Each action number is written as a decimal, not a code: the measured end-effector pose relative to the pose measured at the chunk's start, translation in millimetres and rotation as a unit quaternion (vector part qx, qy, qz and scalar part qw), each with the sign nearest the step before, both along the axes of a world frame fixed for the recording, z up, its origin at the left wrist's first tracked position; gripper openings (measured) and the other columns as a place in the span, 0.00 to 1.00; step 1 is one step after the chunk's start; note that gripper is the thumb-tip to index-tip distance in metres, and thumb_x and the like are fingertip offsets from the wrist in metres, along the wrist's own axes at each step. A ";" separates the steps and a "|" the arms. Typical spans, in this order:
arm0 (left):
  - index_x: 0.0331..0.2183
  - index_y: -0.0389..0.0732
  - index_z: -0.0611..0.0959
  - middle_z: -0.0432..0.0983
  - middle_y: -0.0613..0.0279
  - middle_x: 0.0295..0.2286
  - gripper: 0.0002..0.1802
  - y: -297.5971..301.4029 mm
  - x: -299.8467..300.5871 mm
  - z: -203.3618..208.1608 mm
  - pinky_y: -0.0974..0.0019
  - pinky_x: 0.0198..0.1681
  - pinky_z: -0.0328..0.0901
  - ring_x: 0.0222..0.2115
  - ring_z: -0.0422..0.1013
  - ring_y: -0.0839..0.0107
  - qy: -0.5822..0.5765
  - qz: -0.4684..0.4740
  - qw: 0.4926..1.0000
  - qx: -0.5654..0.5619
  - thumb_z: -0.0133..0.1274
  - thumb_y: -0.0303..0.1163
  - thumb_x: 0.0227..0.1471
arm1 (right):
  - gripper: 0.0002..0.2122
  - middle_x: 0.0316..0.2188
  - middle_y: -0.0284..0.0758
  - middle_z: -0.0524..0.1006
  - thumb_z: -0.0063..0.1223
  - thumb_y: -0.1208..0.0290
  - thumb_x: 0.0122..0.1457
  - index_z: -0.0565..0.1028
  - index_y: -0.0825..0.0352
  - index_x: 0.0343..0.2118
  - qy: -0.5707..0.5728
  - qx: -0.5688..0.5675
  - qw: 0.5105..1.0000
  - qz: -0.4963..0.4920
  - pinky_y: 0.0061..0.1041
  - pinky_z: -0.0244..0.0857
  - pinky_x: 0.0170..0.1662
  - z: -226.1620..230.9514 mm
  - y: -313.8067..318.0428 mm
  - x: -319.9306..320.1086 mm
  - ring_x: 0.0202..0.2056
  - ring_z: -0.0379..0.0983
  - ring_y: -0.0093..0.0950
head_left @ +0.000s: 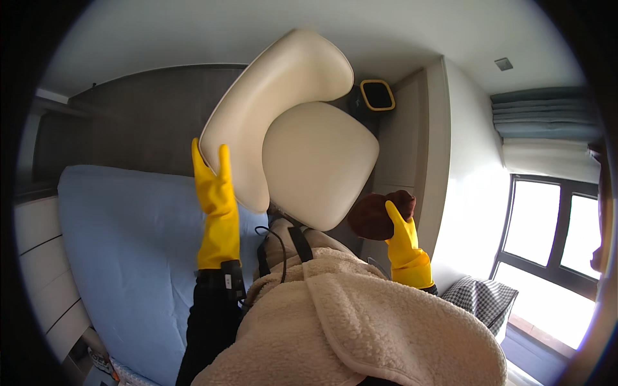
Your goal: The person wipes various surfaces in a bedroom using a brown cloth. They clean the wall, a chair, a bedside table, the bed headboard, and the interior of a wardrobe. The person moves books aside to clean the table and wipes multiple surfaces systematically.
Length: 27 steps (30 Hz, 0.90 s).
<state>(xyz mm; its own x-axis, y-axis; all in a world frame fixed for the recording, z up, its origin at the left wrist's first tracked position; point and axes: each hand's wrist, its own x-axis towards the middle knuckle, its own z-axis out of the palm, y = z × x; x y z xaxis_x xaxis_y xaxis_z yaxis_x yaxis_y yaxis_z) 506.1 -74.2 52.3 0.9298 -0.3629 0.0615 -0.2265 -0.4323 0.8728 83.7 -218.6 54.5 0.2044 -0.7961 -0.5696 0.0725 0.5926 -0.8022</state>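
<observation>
A cream upholstered chair with a curved backrest stands in front of me. My left hand, in a yellow rubber glove, straddles the left edge of the backrest. Its thumb lies over the cream surface and its fingers run along the outer side, with the edge between them. To the right of the seat, my right hand, also gloved in yellow, is closed on a bunched dark brown cloth. The thumb shows on top of the cloth; the other fingers are hidden. The cloth hangs apart from the seat.
A bed with a light blue sheet is at my left. A black bin with a yellow rim stands behind the chair by the white wall. A checked cushion lies below the window at right.
</observation>
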 end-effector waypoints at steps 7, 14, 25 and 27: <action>0.72 0.48 0.63 0.78 0.46 0.57 0.52 -46.3 -5.4 -12.7 0.56 0.55 0.73 0.51 0.80 0.47 0.012 0.102 0.994 0.032 0.68 0.50 0.53 | 0.20 0.55 0.29 0.78 0.63 0.67 0.68 0.75 0.56 0.62 0.049 -0.040 0.997 0.046 0.30 0.72 0.58 18.5 -36.3 62.6 0.57 0.75 0.28; 0.72 0.43 0.61 0.72 0.47 0.63 0.49 -130.8 66.2 -70.8 0.61 0.55 0.74 0.52 0.79 0.52 -0.017 0.017 0.998 -0.051 0.66 0.40 0.56 | 0.17 0.67 0.38 0.69 0.51 0.71 0.75 0.75 0.61 0.64 0.122 -0.086 0.959 0.241 0.30 0.61 0.69 18.7 -86.4 91.2 0.68 0.66 0.34; 0.75 0.52 0.48 0.67 0.48 0.66 0.54 -126.8 78.1 -2.4 0.55 0.65 0.67 0.58 0.74 0.47 0.064 -0.066 0.993 0.078 0.62 0.46 0.61 | 0.18 0.58 0.33 0.76 0.60 0.67 0.70 0.74 0.58 0.62 0.069 -0.102 0.974 0.191 0.33 0.69 0.61 35.4 -130.4 147.7 0.59 0.73 0.31; 0.76 0.50 0.46 0.67 0.43 0.66 0.55 -65.1 57.5 23.5 0.54 0.62 0.68 0.60 0.73 0.46 0.148 -0.116 0.977 0.096 0.60 0.49 0.60 | 0.19 0.64 0.35 0.73 0.57 0.60 0.72 0.75 0.55 0.63 -0.003 -0.029 0.986 0.162 0.35 0.69 0.63 63.0 -107.7 156.5 0.62 0.72 0.34</action>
